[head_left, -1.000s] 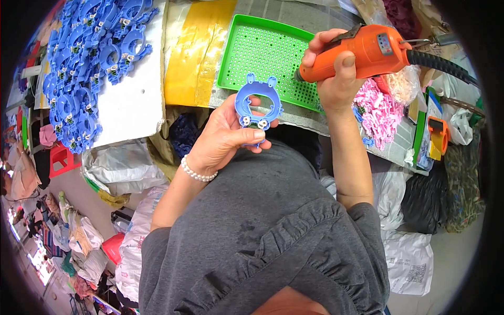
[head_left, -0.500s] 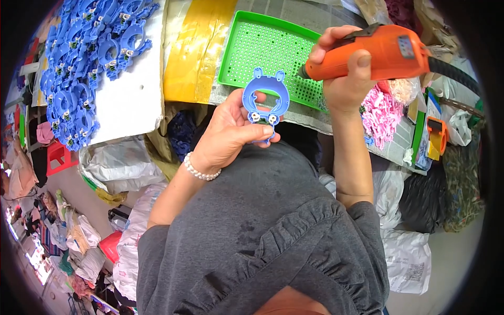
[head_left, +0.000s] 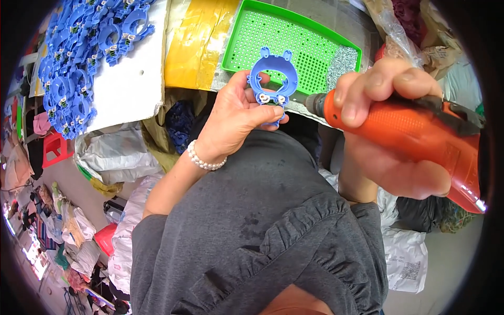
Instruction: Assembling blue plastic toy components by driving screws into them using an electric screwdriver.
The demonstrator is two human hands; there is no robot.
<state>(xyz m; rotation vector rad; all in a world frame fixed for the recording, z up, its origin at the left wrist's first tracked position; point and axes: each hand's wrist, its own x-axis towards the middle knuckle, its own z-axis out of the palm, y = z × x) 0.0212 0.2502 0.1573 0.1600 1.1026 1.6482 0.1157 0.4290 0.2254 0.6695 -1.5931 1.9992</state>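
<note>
From the head view, we pinch the blue ring (head_left: 273, 79) upright in our left hand (head_left: 236, 118) above the bench (head_left: 131, 89), while our right hand (head_left: 388, 131) grips the orange driver (head_left: 409, 131), lying level, its tip seemingly touching the ring's lower right lug.

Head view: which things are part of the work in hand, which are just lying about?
In use:
left hand holding blue ring part
right hand gripping orange power screwdriver
green perforated tray with screws

Lying about:
pile of blue parts
yellow sheet
plastic bags
</note>
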